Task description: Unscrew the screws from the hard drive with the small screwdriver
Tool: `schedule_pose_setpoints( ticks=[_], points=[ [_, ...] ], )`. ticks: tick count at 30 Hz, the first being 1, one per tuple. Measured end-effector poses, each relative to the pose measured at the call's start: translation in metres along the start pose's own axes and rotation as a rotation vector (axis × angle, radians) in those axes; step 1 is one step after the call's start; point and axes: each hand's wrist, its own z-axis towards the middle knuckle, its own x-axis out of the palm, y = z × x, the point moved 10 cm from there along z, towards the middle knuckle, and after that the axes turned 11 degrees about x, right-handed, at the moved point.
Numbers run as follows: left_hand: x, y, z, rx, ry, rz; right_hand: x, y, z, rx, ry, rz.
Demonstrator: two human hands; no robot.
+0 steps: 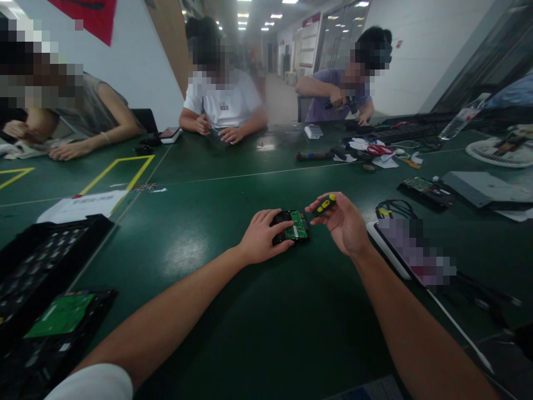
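Note:
A hard drive [297, 226] with its green circuit board facing up lies on the green table in front of me. My left hand [264, 236] grips it from the left, thumb along the near edge and fingers over its far side and top. At its right end, my right hand [343, 222] is closed round a black and yellow screwdriver [323, 205]. The screwdriver's handle slants up to the right, and its tip points down toward the drive's right edge. Whether the tip touches the drive I cannot tell.
To the right are a phone [410, 250] on a white stand, a cable [393, 210], another hard drive [428, 191] and a grey metal box [491, 189]. A black tray [89, 228] and a device with a green board [62, 315] lie left. Several people sit across the table.

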Motion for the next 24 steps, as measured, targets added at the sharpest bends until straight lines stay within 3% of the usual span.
schedule_pose_setpoints(
  ticks=[7, 17, 24],
  points=[
    [0.0004, 0.0007, 0.0004, -0.004, -0.010, 0.002, -0.0017, 0.0033, -0.0023, -0.031, -0.047, -0.116],
    [-0.0022, -0.0016, 0.0013, 0.006, -0.014, 0.003, -0.0018, -0.0005, -0.0006, -0.005, -0.019, -0.045],
    [-0.0011, -0.0009, 0.0010, -0.004, -0.004, 0.001, -0.0019, 0.0085, -0.0044, -0.059, -0.078, -0.113]
  ],
)
